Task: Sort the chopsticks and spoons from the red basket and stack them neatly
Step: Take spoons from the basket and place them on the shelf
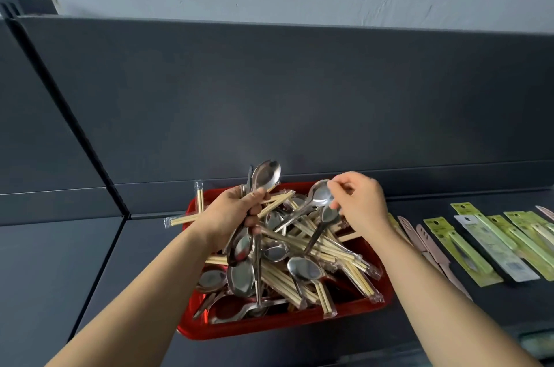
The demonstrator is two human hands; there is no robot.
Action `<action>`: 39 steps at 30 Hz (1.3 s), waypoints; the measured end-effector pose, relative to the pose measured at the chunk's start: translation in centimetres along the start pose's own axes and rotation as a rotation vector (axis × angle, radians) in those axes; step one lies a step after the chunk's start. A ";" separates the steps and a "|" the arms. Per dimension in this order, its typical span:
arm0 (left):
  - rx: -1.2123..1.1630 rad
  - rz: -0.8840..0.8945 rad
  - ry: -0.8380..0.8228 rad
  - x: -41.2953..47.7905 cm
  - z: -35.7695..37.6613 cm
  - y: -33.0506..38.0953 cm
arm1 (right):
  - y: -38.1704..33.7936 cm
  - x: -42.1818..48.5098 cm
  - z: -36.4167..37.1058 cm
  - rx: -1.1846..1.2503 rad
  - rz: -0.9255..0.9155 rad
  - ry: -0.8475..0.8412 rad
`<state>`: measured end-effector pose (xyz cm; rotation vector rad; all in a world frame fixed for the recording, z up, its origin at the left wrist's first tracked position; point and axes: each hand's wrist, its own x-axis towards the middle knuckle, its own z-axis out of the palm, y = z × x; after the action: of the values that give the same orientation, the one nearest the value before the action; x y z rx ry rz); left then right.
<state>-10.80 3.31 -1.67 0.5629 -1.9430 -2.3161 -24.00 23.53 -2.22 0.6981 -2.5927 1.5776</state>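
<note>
Your left hand (236, 213) is gripping a spoon bundle (265, 174) | your right hand (361, 201) is pinching one spoon (318, 195) | both over the red basket (269, 328).

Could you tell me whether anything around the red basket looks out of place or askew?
Yes: two wrapped chopstick pairs stick out over the far-left rim of the red basket, one pointing left and one nearly upright, unlike the rest heaped inside.

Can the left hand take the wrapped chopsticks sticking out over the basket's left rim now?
Probably not yet: the left hand grips a bundle of spoons, so its fingers are full. The chopsticks lie uncovered close beside it.
</note>
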 end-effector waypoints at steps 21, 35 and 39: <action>0.515 -0.080 0.047 0.4 1.4 -0.5 | 4.7 0.6 0.8 -0.192 0.273 -0.156; 0.357 -0.138 0.036 0.5 1.5 -0.8 | 4.6 1.3 1.0 -0.139 0.298 -0.162; 0.293 -0.129 0.017 0.3 1.6 -0.1 | 3.0 1.7 -0.9 0.046 0.245 -0.133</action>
<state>-11.53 4.73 -1.66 0.7470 -2.3204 -2.0968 -26.90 24.82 -3.85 0.5215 -2.8417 1.7145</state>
